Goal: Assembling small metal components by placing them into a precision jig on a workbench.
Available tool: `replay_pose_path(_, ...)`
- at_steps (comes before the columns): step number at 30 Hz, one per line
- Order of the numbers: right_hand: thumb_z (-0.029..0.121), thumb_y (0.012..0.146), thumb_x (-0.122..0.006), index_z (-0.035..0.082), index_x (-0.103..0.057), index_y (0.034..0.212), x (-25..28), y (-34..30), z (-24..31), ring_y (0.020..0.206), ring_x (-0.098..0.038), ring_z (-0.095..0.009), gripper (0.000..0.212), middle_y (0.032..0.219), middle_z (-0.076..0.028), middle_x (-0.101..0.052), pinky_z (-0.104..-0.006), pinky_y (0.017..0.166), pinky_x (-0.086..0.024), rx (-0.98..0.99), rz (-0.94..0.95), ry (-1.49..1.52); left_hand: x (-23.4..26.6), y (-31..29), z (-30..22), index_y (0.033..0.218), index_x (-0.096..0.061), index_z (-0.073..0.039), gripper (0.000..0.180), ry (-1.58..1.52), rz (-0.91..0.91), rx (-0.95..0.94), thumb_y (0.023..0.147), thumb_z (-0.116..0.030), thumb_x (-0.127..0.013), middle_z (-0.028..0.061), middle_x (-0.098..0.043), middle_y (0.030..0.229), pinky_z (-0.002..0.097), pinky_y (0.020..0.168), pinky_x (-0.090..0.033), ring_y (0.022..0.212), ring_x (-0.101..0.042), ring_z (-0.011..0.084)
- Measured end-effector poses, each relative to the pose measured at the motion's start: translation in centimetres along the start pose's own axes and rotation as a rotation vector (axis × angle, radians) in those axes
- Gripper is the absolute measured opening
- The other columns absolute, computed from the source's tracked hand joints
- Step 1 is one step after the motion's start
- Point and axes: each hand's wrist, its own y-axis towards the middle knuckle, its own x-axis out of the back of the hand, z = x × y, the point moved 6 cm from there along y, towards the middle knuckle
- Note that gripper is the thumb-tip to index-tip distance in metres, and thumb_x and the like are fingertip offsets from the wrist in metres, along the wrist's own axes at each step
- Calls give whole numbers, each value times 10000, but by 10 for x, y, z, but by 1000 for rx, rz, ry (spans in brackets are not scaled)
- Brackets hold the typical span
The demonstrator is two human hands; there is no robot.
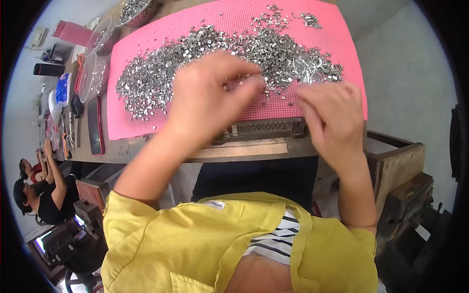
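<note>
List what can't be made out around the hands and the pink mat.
All in the head view:
Left hand: motion blur at the fingertips; whether they pinch a piece can't be told.
Right hand: the curled fingers hide whatever may be under them.
Metal pieces: too small and heaped to count; upper ones cover those below.
Clear bowl: its far side is cut off by the top edge.

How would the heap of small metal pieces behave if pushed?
The metal pieces would probably spread apart, since they lie loose. Many look flat-sided, suggesting little rolling. The textured pink mat might slow their sliding slightly.
</note>
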Motion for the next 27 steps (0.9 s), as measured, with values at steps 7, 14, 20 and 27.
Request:
replay_pose_path(7,132,914,-715,65,-759,1029,-38,97,-78,896,-721,-331,140,937,-133,-754,-464,852,-533,-14,95,111,1,119,107,1076,-817,-77,323,202,196,117,859,-315,-833,51,-782,895,314,735,-555,764,-682,127)
replay_pose_path(14,71,944,-692,-6,-728,1096,-86,153,-122,881,-728,-239,174,985,-130,-766,-345,811,-555,-49,314,24,-40,144,111,1021,-810,-61,301,55,310,256,850,-305,-851,38,-770,855,287,676,-571,713,-689,112)
replay_pose_path(20,97,829,-688,74,-754,839,-101,163,-119,1057,-660,-382,71,1015,-164,-701,-491,862,-539,-40,441,-156,-44,144,117,1037,-803,-71,238,13,350,318,870,-237,-841,20,-748,826,269,620,-560,678,-668,102)
replay_pose_path(27,66,846,-639,32,-711,969,-106,160,-108,1065,-658,-390,147,1098,-198,-688,-486,890,-533,327,95,-153,-42,150,151,1058,-787,-61,218,-141,268,147,903,-213,-808,0,-742,851,263,568,-526,623,-607,87)
